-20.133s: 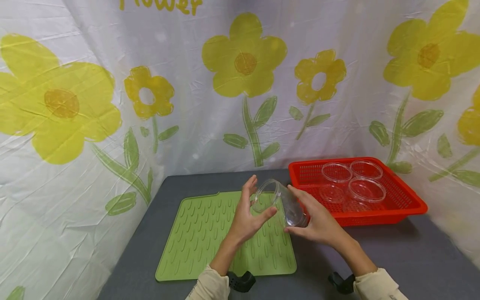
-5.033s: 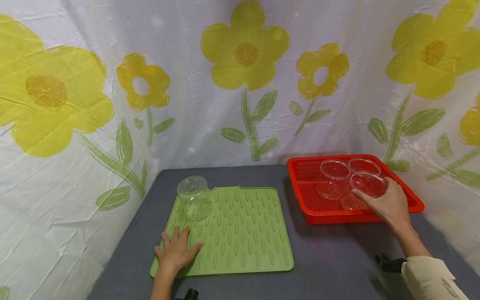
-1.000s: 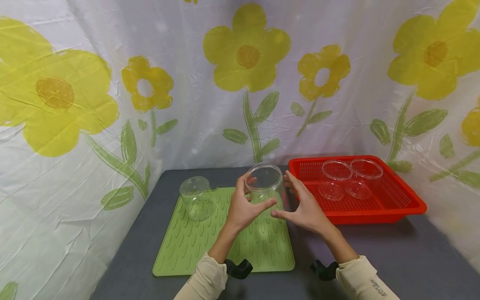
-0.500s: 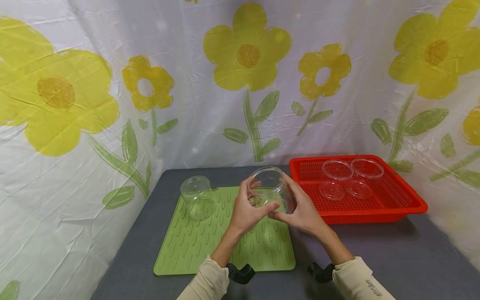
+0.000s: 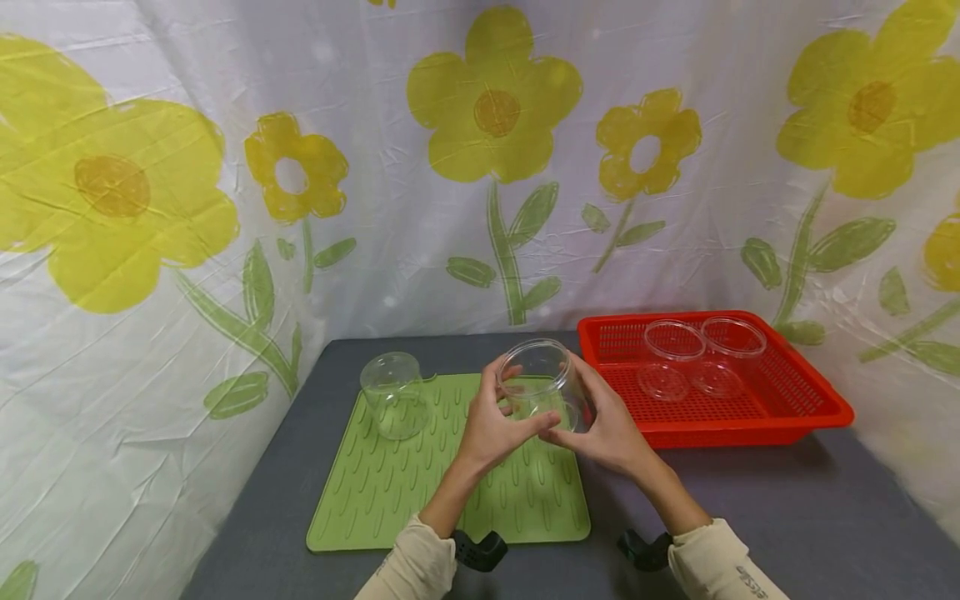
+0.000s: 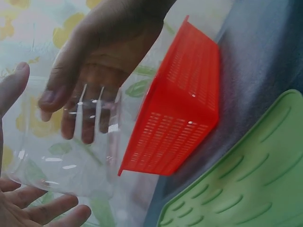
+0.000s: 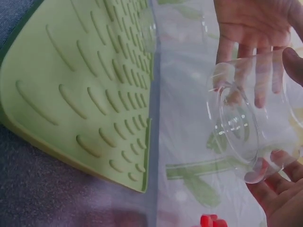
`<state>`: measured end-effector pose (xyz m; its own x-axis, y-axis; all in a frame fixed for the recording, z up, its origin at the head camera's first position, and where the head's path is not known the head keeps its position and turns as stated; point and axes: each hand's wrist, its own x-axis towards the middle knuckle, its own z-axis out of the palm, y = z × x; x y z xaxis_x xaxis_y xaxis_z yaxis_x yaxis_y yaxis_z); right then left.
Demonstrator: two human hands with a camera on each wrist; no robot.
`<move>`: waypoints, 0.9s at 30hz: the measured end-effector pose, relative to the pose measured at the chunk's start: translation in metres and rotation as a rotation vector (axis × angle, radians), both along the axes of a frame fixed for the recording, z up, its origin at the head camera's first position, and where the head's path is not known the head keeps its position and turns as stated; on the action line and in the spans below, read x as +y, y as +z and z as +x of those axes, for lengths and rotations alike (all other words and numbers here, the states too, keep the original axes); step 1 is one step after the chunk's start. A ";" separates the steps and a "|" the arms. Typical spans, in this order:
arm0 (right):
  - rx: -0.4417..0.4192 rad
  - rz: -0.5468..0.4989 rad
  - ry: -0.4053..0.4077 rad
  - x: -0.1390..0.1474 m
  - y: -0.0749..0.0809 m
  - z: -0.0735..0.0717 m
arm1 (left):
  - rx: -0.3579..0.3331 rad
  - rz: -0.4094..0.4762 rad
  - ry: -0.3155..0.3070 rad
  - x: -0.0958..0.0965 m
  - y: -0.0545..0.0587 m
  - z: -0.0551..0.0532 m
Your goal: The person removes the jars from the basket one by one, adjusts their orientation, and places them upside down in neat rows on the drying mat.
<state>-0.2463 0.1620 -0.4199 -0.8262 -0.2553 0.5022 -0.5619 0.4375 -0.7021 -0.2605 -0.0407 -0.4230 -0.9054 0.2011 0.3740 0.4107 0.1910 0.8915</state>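
Both hands hold a clear plastic jar (image 5: 537,392) above the right part of a ribbed green mat (image 5: 450,500). My left hand (image 5: 491,429) curls round the jar's left side, thumb across its near face. From the right, my right hand (image 5: 607,425) grips the lower side, its thumb close to the left thumb. The jar's mouth is up and tilted slightly; nothing shows inside. In the right wrist view the round base of the jar (image 7: 236,123) shows between the two hands. A second clear jar (image 5: 393,396) stands upright at the mat's back left.
A red perforated basket (image 5: 750,433) stands at the back right of the dark grey table (image 5: 825,517). Two clear jars, one on the left (image 5: 675,342) and one on the right (image 5: 735,337), stand inside it. A white flower-printed curtain (image 5: 360,292) hangs behind the table.
Five seconds ago the right hand was at this jar in the basket and the left lay on the mat. Over the last second the right hand has closed on the jar, which tilted slightly and lowered.
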 end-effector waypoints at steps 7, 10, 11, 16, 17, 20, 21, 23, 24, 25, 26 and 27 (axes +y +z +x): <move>0.023 0.109 -0.023 0.004 -0.004 0.002 | 0.042 -0.120 0.011 -0.011 0.016 0.002; 0.062 0.170 -0.023 0.005 -0.005 0.003 | 0.089 -0.237 0.029 -0.014 0.026 0.002; 0.078 0.193 -0.021 0.005 -0.005 0.004 | 0.107 -0.280 0.031 -0.014 0.028 0.002; 0.150 0.265 0.000 0.005 -0.007 0.005 | 0.165 -0.466 0.012 -0.015 0.039 0.003; 0.157 0.274 0.003 0.004 -0.007 0.006 | 0.165 -0.493 0.005 -0.015 0.039 0.003; 0.164 0.293 0.005 0.004 -0.008 0.007 | 0.166 -0.548 -0.006 -0.015 0.040 0.004; 0.167 0.295 0.006 0.004 -0.008 0.007 | 0.169 -0.559 -0.007 -0.015 0.040 0.004; 0.180 0.301 0.005 0.004 -0.009 0.007 | 0.176 -0.565 -0.008 -0.015 0.040 0.004; 0.181 0.302 0.006 0.004 -0.009 0.008 | 0.183 -0.562 -0.009 -0.015 0.040 0.004; 0.183 0.304 0.007 0.004 -0.009 0.008 | 0.191 -0.560 -0.007 -0.015 0.040 0.004; 0.183 0.305 0.006 0.004 -0.008 0.008 | 0.200 -0.556 -0.004 -0.015 0.040 0.004; 0.181 0.307 0.006 0.004 -0.008 0.008 | 0.207 -0.550 -0.002 -0.015 0.040 0.004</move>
<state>-0.2384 0.1657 -0.4278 -0.7286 -0.4219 0.5396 -0.6687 0.6090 -0.4267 -0.2562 -0.0561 -0.3834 -0.8241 0.4172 0.3831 0.5664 0.6018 0.5630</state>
